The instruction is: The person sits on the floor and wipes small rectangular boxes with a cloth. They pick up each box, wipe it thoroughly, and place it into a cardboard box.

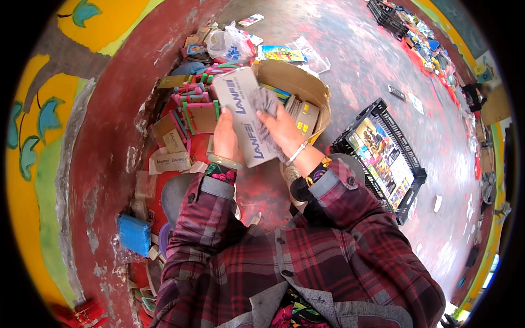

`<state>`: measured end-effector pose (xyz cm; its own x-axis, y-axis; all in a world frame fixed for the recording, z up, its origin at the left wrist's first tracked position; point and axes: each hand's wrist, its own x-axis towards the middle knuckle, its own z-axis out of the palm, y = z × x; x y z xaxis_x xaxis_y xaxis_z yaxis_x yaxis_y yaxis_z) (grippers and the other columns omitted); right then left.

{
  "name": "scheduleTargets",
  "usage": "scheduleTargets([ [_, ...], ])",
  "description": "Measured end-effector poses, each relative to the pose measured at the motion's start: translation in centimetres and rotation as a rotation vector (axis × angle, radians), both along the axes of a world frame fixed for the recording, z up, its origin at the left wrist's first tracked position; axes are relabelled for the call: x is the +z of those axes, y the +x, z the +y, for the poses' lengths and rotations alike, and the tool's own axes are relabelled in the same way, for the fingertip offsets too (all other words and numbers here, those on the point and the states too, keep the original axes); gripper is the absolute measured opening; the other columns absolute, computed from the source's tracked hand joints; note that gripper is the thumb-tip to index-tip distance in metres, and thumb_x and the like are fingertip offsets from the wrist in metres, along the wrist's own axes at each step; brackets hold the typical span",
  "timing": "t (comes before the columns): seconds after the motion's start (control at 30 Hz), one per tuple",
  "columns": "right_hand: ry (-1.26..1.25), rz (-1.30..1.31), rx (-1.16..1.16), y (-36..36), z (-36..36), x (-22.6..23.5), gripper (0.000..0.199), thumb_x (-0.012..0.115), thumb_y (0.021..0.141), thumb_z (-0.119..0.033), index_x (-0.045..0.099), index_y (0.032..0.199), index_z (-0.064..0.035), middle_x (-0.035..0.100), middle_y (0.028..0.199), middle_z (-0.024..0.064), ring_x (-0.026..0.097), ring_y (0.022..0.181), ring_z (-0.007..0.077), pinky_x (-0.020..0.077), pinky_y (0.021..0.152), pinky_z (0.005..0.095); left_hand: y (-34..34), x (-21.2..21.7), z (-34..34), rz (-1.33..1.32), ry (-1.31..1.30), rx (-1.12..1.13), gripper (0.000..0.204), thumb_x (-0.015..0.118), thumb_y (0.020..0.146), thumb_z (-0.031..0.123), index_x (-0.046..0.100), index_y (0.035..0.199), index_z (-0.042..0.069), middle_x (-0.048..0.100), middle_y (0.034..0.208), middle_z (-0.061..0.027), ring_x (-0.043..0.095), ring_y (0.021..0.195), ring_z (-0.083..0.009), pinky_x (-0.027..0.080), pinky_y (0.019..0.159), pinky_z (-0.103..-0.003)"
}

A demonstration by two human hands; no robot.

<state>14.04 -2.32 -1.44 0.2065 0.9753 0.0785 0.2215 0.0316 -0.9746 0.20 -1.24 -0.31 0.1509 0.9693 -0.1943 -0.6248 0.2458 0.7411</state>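
Note:
In front of me I hold a long white cardboard box (246,123) with dark printing, tilted so that one broad face shows. My left hand (225,136) grips its left side, the thumb along the edge. My right hand (283,130) is closed on a crumpled grey cloth (266,111), which lies against the box's right side. Behind the box stands an open brown carton (292,76) with flat packs and yellow-marked grey boxes (307,118) in it. Left of my left hand are stacked pink and green framed boards (199,116).
A black plastic crate (407,205) with colourful printed sheets stands on the right. Beyond the carton lie a white plastic bag (229,45) and a yellow-blue pack (281,53). A blue packet (134,235) rests by the left wall. Several goods line the far right wall, near another black crate (387,17).

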Motion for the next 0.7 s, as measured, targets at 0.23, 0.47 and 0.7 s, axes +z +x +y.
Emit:
scheduleTargets([
  [0.23,0.188,-0.338,0.219,-1.8,-2.3,-0.4,0.059,0.058,0.087,-0.023,0.033,0.134,0.0015,0.049,0.122,0.0275,0.049,0.113,0.0411,0.0415,0.093,0.0390,-2.6,1.7,1.9,-0.092,-0.158,0.250,0.041,0.039,0.100,0.035,0.048,0.124,0.004,0.058,0.117,-0.0075,0.059,0.102,-0.0231,0.047,0.089,-0.039],
  [0.47,0.337,-0.902,0.388,-3.3,-4.8,2.6,0.059,0.059,0.085,-0.033,0.042,0.135,-0.0062,0.036,0.143,0.0131,0.025,0.137,0.0318,0.0155,0.111,0.0502,-3.5,0.0,3.1,-0.093,-0.102,0.255,0.045,0.037,0.099,0.039,0.048,0.123,0.003,0.057,0.116,-0.0098,0.058,0.103,-0.0240,0.046,0.089,-0.040],
  [0.7,0.393,-0.960,0.323,-1.7,-3.4,2.7,0.060,0.054,0.087,-0.034,0.039,0.138,-0.0067,0.032,0.146,0.0145,0.024,0.138,0.0321,0.0179,0.111,0.0488,-1.3,0.4,0.3,-0.112,-0.021,-0.166,0.050,0.036,0.099,0.045,0.049,0.123,0.004,0.058,0.116,-0.0097,0.058,0.104,-0.0189,0.046,0.090,-0.031],
])
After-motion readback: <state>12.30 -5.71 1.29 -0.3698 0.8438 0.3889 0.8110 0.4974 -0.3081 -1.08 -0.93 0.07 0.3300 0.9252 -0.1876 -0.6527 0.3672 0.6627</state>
